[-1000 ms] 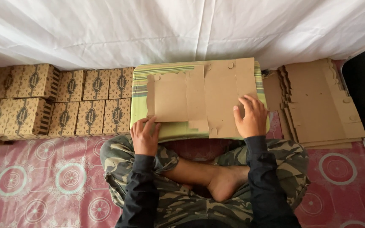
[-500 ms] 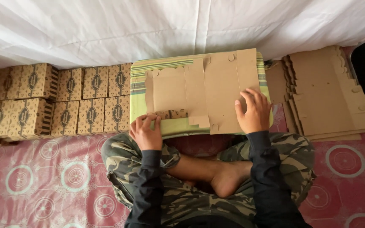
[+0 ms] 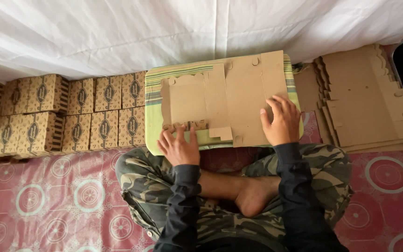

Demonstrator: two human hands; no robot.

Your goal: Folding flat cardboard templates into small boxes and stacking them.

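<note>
Head view, the only one I have: the flat cardboard blank (image 3: 229, 100) lies on the green striped cushion (image 3: 152, 116), which I take as my landmark. Compared with a second ago, the near-left edge of the blank has been turned up: a narrow printed strip now stands folded along the cushion's front-left part, where a second ago the sheet lay flat. The left hand (image 3: 179, 147) has slid forward to the cushion's front edge and presses on that folded flap, fingers (image 3: 181, 132) spread wide and flat, gripping nothing. The right hand (image 3: 283, 121) stays on the blank at the cushion's right half, fingers splayed, palm down, pinning the sheet. I judge the first fold of this blank to be under way, with the rest of the panels still flat.

Left of the cushion, touching its side, stand rows of finished printed boxes (image 3: 103, 112). Right of the cushion lies a stack of flat blanks (image 3: 364, 102). Behind it hangs a white cloth (image 3: 164, 32); in front, the person's crossed legs rest on a red patterned mat (image 3: 47, 200).
</note>
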